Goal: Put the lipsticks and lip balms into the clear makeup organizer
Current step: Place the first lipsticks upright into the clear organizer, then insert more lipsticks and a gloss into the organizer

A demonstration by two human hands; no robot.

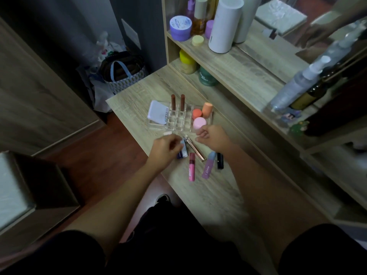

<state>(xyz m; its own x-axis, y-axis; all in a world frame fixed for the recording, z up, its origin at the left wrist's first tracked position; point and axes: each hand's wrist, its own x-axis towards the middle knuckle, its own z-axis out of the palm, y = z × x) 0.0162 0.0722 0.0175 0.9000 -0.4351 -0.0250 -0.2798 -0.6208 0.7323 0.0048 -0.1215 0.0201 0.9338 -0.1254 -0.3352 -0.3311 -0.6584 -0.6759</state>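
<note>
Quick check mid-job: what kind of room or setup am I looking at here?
Most likely a bedroom vanity or dressing table: a wooden desk with a mirror, shelves of skincare jars and bottles, and a clear makeup organizer on top.

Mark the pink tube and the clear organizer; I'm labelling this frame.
pink tube (191,167), head view, middle of its body.
clear organizer (179,124), head view, empty slots of its grid.

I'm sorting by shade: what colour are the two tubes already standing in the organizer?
Both tubes look reddish-brown, seen best in the head view.
</note>
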